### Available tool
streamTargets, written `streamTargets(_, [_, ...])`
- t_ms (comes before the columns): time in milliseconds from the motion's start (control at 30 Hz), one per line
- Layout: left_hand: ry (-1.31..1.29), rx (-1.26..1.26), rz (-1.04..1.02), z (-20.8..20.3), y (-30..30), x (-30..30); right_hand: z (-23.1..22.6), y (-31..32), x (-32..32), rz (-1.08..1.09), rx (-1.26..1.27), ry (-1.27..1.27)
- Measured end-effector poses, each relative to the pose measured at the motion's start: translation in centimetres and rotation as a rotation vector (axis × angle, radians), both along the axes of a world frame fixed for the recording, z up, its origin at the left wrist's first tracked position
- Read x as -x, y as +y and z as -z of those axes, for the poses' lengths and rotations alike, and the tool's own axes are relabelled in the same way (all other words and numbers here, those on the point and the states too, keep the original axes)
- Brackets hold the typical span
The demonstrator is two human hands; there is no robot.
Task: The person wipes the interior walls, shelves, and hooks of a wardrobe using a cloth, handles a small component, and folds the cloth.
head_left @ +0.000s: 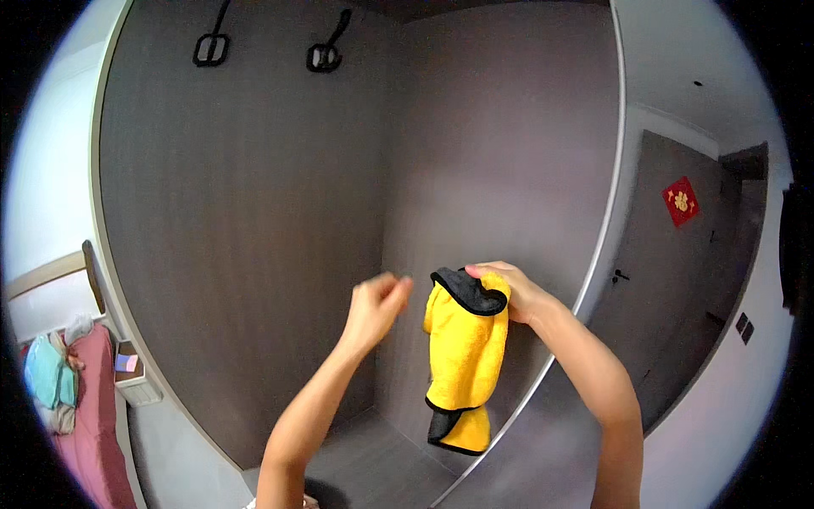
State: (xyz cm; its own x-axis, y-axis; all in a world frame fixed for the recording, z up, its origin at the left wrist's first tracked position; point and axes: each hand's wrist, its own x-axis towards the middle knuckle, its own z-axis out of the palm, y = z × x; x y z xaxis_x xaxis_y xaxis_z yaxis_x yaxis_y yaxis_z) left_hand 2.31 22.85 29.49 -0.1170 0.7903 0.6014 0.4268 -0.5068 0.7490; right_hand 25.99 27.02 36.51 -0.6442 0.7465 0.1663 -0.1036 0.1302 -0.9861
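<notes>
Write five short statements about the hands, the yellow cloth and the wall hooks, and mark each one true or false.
1. The right hand holds the yellow cloth by its top edge. True.
2. The left hand also grips the cloth. False: it is loosely closed beside the cloth, apart from it.
3. The cloth has black trim. True.
4. The cloth hangs on one of the two black hooks. False: both hooks are bare, high above the hands.
5. A red ornament hangs on the door at right. True.

Soft, even indoor light; strong fisheye bending, perhaps slight blur.
</notes>
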Motion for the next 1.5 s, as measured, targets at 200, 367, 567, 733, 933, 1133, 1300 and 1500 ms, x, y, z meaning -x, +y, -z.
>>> streamTargets(200, [-0.266,0.052,0.504,4.5,-3.7,-5.1,1.5,-3.3,-0.1,-0.066,0.022,0.080])
streamTargets(367, [-0.071,0.405,0.446,3.5,-4.1,-3.3,3.0,-4.0,-3.8,0.447,-0.500,-0.343])
streamTargets(567, [0.797,0.348,0.323,-1.0,-4.9,-3.7,3.4,-10.6,-4.5,0.289,-1.180,-0.510])
streamTargets(733, [0.430,0.225,0.579,-3.5,-5.9,-4.7,2.7,-11.7,-4.4,0.116,-0.724,-0.762])
streamTargets(933, [-0.207,0.235,0.689,-3.1,-4.4,-8.0,1.2,-12.2,-7.6,1.122,-1.478,-0.380])
streamTargets(1133, [-0.629,0.294,1.003,-6.3,-5.1,-13.0,4.6,-12.1,-6.4,0.779,-0.824,0.069])
streamTargets(1300, [-0.392,0.017,0.969,-8.2,-1.6,-16.3,-1.8,-8.9,-6.0,1.037,-1.187,0.063])
streamTargets(1500, [0.117,-0.534,0.335,-9.3,-1.7,-13.5,-15.6,-5.3,-7.4,1.446,-1.891,-0.519])
